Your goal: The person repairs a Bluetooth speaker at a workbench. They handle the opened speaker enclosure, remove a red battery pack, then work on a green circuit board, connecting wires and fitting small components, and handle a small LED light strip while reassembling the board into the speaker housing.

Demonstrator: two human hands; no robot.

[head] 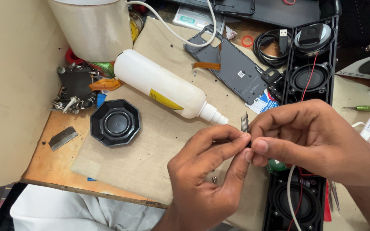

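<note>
My left hand (206, 171) and my right hand (309, 137) meet over the workbench, both pinching a small thin dark part (245, 123) that sticks up between the fingertips. A white squeeze bottle (163, 87) lies on its side just behind, its nozzle pointing at the part. A long black speaker housing (309, 68) with round drivers and red wires runs under my right hand. A tiny screw (214, 179) lies on the brown mat (150, 149) by my left palm.
A black octagonal cap (115, 123) sits on the mat at left. Behind lie a grey phone back frame (232, 68), a coiled black cable (270, 40), a big white cylinder (93, 25), a pile of metal parts (73, 92), a blade (63, 137) and a green screwdriver (360, 108).
</note>
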